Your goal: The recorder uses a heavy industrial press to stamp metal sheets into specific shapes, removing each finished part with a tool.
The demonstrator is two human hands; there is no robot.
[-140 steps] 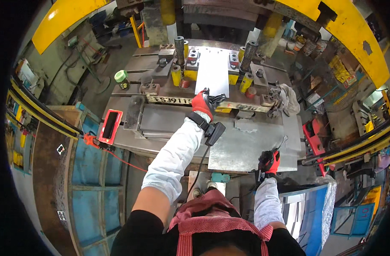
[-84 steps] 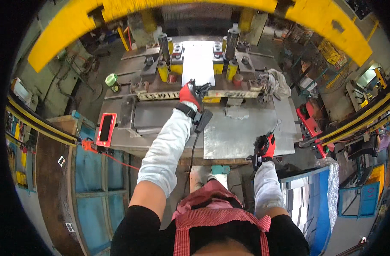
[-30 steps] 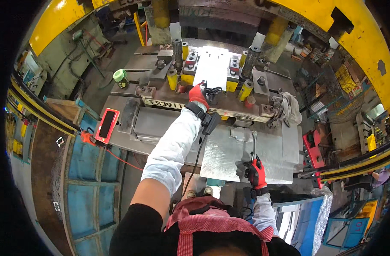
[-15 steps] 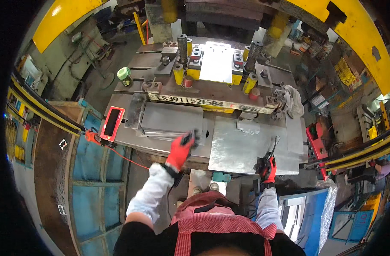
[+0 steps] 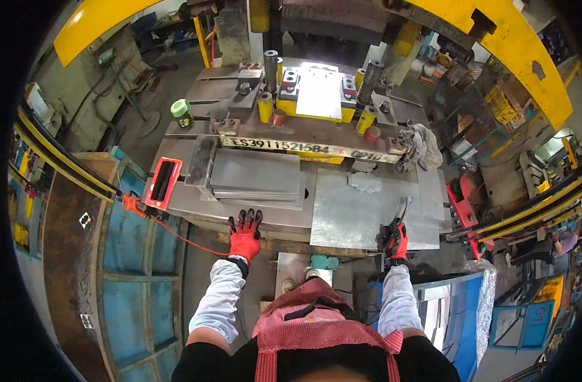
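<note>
My left hand (image 5: 244, 239), in a red glove with black fingers, is open with its fingers spread at the front edge of the press bench. Just beyond it lies a stack of grey metal sheets (image 5: 256, 172). My right hand (image 5: 396, 242), gloved alike, is closed around a dark-handled tool with a thin, curved metal end (image 5: 404, 207). That hand is over the front part of a wide, flat metal plate (image 5: 345, 213). Small flat metal pieces (image 5: 365, 183) lie toward the plate's back edge. Farther back, a bright metal sheet (image 5: 319, 95) rests on the die between upright posts.
A red-framed tray (image 5: 164, 183) and a green-lidded jar (image 5: 181, 113) sit on the left. A grey rag (image 5: 423, 148) hangs at the right. Dark posts (image 5: 270, 70) flank the die. A blue frame (image 5: 125, 248) stands left, a blue bin (image 5: 453, 312) lower right.
My left hand has moved left and back toward me, away from the sheet stack, and its fingers are now spread. My right hand stays nearly in place with the tool. The view has shifted slightly.
</note>
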